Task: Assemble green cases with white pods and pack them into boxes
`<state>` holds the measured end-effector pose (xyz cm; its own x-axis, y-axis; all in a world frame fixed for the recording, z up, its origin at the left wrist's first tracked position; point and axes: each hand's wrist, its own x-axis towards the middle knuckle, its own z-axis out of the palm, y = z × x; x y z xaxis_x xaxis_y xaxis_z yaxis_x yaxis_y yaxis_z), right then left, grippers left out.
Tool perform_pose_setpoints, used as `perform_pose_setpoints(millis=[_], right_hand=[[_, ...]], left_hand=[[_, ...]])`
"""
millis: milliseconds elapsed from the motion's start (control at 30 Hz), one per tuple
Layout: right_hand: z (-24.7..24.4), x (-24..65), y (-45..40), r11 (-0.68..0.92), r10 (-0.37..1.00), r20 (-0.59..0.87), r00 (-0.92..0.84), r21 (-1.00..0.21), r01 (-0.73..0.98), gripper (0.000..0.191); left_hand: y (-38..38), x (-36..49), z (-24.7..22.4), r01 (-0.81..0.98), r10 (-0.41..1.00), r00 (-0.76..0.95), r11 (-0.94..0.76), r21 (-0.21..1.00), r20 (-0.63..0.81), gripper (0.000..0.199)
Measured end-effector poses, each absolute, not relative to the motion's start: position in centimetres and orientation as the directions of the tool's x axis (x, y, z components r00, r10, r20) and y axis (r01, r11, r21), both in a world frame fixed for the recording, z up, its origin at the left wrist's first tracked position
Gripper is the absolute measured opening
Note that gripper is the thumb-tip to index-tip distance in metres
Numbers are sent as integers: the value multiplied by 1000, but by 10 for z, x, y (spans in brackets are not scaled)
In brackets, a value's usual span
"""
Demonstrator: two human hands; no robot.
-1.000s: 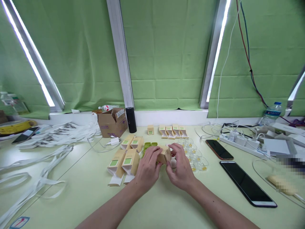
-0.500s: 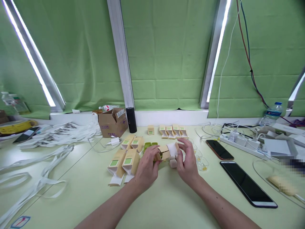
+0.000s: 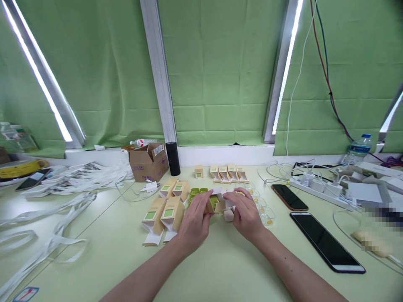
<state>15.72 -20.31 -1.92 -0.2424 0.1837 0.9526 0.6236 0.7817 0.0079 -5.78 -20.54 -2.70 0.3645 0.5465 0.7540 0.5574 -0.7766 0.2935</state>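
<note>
My left hand (image 3: pixel 193 220) is closed round the side of a small tan cardboard box (image 3: pixel 209 206), its open end turned to the right. Bent fingers of my right hand (image 3: pixel 247 214) are at the white-lined flaps on that end, partly hiding them. Something green shows at the box's opening; I cannot tell whether it is inside or behind. Small beige rounded pieces (image 3: pixel 228 215) lie just below the right fingers. Green square pieces (image 3: pixel 195 191) are beyond the left hand, and clear plastic pieces with yellow bits (image 3: pixel 267 218) lie right of the right hand.
Several open tan boxes (image 3: pixel 172 213) stand at the left, others (image 3: pixel 232 173) at the back. A brown carton (image 3: pixel 147 163) and black cylinder (image 3: pixel 173 159) are behind. Two phones (image 3: pixel 325 243), a power strip (image 3: pixel 321 193) and cables lie right; white straps (image 3: pixel 59 218) lie left.
My right hand has moved slightly left, its fingers coming down over the box's open end. The flaps have shifted and are more covered. The left hand keeps its hold.
</note>
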Motion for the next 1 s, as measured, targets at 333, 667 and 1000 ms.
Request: perform_pose_setpoints(millis=[333, 667, 1000], right_hand=[[-19, 154, -207, 806, 228, 940, -253, -37, 591, 57], [-21, 152, -208, 808, 251, 944, -212, -84, 583, 52], [-25, 147, -207, 798, 316, 915, -249, -115, 592, 42]], left_hand=[[-204, -58, -28, 579, 548, 341, -762, 289, 764, 72], [-202, -59, -30, 590, 556, 309, -748, 303, 772, 73], [-201, -59, -30, 609, 552, 289, -736, 295, 783, 72]])
